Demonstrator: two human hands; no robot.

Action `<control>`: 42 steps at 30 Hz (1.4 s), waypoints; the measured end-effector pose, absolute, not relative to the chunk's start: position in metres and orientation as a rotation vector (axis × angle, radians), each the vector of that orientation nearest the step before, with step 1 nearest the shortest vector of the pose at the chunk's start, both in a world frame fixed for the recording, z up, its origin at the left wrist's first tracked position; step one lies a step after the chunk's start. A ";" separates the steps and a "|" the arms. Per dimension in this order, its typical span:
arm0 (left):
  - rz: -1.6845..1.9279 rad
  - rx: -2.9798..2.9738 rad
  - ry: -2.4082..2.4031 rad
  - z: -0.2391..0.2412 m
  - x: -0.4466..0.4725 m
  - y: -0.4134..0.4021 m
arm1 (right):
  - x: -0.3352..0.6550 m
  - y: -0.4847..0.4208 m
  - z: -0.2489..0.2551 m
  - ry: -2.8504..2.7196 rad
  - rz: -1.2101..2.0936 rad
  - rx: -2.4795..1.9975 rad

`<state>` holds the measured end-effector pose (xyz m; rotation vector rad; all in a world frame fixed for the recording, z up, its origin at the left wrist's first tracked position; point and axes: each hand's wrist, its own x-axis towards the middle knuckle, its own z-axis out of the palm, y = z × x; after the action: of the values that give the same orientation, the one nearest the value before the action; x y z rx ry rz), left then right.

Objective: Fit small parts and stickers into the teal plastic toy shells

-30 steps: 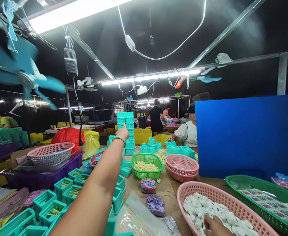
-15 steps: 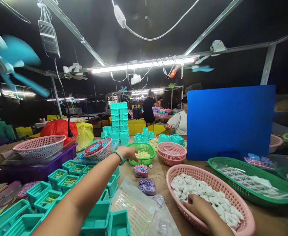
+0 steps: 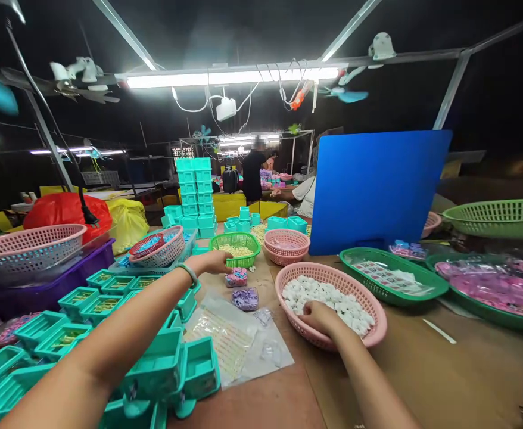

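Fingers of our right hand point(image 3: 319, 316) curl down, partly closed, among the white pieces point(image 3: 333, 295) at the near left side of a pink basket point(image 3: 352, 285); the tips are out of sight, so we cannot tell whether they have hold of one. Our left hand point(image 3: 210, 263) reaches out, its fingers loosely bent and pointing down, just this side of the green basket point(image 3: 257, 247) of yellow pieces point(image 3: 234, 251) and above a pink-and-blue packet point(image 3: 236, 277); we see nothing in its grasp, but the undersides are hidden and we cannot tell whether it touches anything. Nearer to us than those left fingers lie a purple packet point(image 3: 245, 299) and a clear plastic sheet point(image 3: 226, 339). As for how far along things are, we judge it partway: to the left of the left fingers, several teal boxes have stick-like pieces point(image 3: 105, 304) in them, while in a nearer box point(image 3: 202, 381), back toward us from both sets of fingers, we make out no sticks. We cannot spot a white piece in any box, and plenty of them lie around and beyond the right fingertips, so most of that supply looks unused. The yellow pieces just past the left fingers look plentiful too. Farther beyond the left fingers rises a tall stack of teal boxes point(image 3: 194, 199), whose contents we cannot see. To the right of the right fingers, printed sheets point(image 3: 384, 275) lie in a green tray point(image 3: 435, 292).
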<state>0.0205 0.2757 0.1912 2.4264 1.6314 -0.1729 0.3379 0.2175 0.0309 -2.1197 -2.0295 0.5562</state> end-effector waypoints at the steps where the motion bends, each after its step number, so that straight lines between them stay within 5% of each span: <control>1: -0.151 2.432 1.608 0.190 0.023 0.272 | 0.338 0.219 0.033 -2.025 0.543 -2.129; 9: -0.327 2.465 1.354 0.168 0.044 0.234 | 0.322 0.202 0.052 -1.979 0.239 -2.129; 20: -0.607 2.434 1.499 0.150 0.006 0.241 | 0.210 0.227 0.055 -2.099 0.228 -1.702; 31: -0.631 2.463 1.577 0.129 -0.018 0.286 | 0.171 0.398 0.010 -1.916 0.604 -2.046; 42: -0.453 2.458 1.369 0.106 0.011 0.310 | 0.187 0.409 0.005 -1.837 0.446 -2.315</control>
<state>0.0108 0.3105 0.1056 2.4579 1.3686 -0.4527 0.1865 0.4086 0.0053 -2.3148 -1.8375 0.4456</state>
